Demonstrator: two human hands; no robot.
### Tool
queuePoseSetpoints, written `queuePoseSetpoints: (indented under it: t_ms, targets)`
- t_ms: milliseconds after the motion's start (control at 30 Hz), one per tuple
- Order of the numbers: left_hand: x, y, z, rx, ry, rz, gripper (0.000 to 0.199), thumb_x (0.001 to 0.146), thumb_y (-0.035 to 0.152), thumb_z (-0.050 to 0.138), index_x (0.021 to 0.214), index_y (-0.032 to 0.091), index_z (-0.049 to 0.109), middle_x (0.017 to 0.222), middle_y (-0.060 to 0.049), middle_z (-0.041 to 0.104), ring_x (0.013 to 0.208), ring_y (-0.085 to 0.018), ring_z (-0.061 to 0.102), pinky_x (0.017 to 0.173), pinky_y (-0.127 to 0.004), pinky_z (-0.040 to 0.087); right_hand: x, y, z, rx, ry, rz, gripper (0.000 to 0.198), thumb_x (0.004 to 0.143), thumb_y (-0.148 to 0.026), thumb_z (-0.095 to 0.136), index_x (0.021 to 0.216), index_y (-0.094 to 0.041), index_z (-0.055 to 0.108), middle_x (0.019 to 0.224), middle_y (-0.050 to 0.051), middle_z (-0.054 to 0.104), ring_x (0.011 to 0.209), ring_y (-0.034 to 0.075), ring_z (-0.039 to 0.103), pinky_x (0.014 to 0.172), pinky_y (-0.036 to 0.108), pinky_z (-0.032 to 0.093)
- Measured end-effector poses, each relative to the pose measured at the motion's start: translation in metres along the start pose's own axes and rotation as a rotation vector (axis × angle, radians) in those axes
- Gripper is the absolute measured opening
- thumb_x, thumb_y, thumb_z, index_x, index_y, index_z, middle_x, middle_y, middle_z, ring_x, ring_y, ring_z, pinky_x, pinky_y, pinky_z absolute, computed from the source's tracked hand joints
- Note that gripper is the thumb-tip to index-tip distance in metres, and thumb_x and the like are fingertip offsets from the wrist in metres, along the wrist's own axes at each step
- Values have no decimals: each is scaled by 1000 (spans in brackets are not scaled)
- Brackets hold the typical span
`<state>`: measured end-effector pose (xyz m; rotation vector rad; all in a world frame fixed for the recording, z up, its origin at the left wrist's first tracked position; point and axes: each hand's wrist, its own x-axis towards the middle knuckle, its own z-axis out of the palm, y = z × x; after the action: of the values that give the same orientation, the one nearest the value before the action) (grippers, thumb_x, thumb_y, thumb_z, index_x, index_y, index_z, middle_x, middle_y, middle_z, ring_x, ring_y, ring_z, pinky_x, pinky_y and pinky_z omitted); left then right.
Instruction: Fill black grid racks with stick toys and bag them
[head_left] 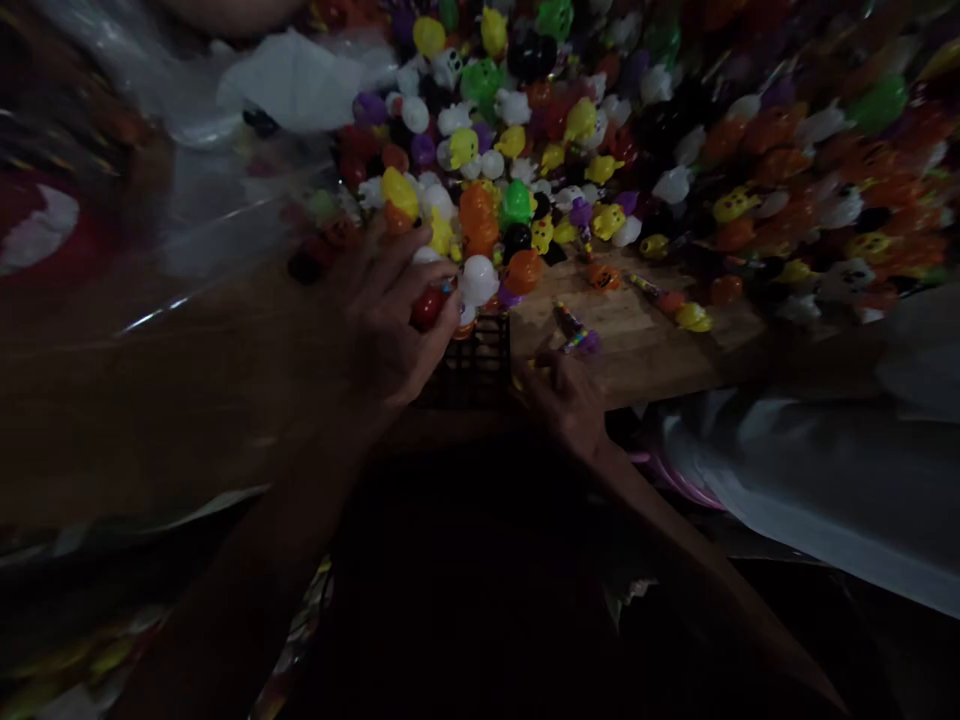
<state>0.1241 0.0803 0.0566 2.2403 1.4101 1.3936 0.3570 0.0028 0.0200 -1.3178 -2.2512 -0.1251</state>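
Observation:
My left hand [394,325] is curled at the near edge of the toy pile, its thumb and fingers closed around a shiny red round toy [427,309] with a small blue bit by the thumb tip. Just to the right of it, a white toy [478,280] and an orange toy [523,271] sit at the far end of a black grid tray [478,370]. At the right side of that tray my right hand [568,400] is closed, with a bit of yellow showing at its fingertips; the thing itself is mostly hidden. A candy-filled tube with a purple top [576,330] lies just beyond my right hand.
A large heap of small character toys [517,145] in several colours covers the back of the wooden table [637,365]. Another candy tube with a yellow top [691,317] lies to the right. Clear plastic bags [247,190] lie at the left. The scene is dim.

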Motion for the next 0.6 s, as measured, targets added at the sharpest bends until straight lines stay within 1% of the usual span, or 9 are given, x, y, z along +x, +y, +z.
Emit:
queuePoseSetpoints:
  t_ms: [33, 100, 200, 267, 333, 400, 467, 533, 600]
  targets:
    - [1, -1, 0, 3, -5, -14, 20, 99, 35, 58, 115, 34, 69, 137, 5, 68, 155, -25, 36, 133, -54, 31, 0, -1, 7, 26, -42, -12, 30, 100, -30, 61, 127, -23, 70, 111, 12, 66, 95, 23, 63, 80, 37, 56]
    - [3, 0, 0, 46, 7, -3, 17, 98, 36, 59, 111, 31, 70, 135, 2, 69, 149, -24, 44, 131, -51, 35, 2, 4, 7, 80, -70, -3, 37, 101, -32, 58, 135, -20, 65, 120, 15, 64, 102, 25, 64, 85, 40, 57]
    - [5, 3, -4, 140, 65, 92, 15, 92, 29, 67, 106, 26, 72, 134, -1, 70, 137, -24, 58, 123, -47, 45, 8, 26, -15, 142, 35, 65, 41, 105, -29, 47, 142, -16, 60, 128, 18, 60, 110, 25, 64, 88, 40, 58]
    - [4, 5, -7, 162, 82, 132, 16, 90, 27, 69, 105, 25, 72, 133, -3, 71, 136, -25, 59, 121, -47, 47, 10, 40, -31, 157, 70, 98, 40, 104, -29, 47, 139, -15, 61, 127, 19, 61, 108, 24, 65, 85, 38, 57]
    - [2, 5, -9, 151, 60, 103, 16, 91, 28, 68, 107, 28, 72, 135, -1, 70, 142, -27, 54, 123, -50, 44, 12, 48, -39, 158, -12, 89, 38, 102, -32, 53, 133, -14, 65, 126, 18, 64, 106, 25, 65, 84, 38, 56]
    - [1, 4, -8, 140, 53, 64, 17, 92, 29, 67, 108, 31, 71, 137, 1, 68, 144, -28, 51, 125, -53, 41, 14, 49, -37, 117, -191, 45, 33, 100, -32, 56, 127, -15, 68, 125, 17, 65, 106, 27, 64, 86, 40, 54]
    - [1, 4, -7, 143, 77, 79, 18, 90, 29, 68, 108, 30, 71, 136, -1, 68, 142, -30, 52, 124, -54, 42, 17, 46, -30, 30, -334, 16, 28, 99, -28, 55, 119, -16, 70, 121, 16, 67, 105, 30, 61, 90, 45, 52]
    - [1, 4, -6, 167, 81, 101, 19, 89, 30, 69, 108, 27, 71, 135, -2, 69, 140, -30, 54, 124, -54, 42, 19, 43, -23, -45, -367, 23, 25, 99, -25, 54, 113, -16, 72, 115, 17, 67, 105, 31, 59, 91, 47, 49]
    - [2, 5, -6, 192, 48, 85, 18, 91, 32, 66, 109, 28, 70, 136, -2, 68, 142, -28, 53, 125, -53, 41, 19, 44, -19, -45, -326, 23, 25, 101, -26, 51, 110, -16, 72, 110, 16, 65, 104, 31, 58, 91, 46, 49]
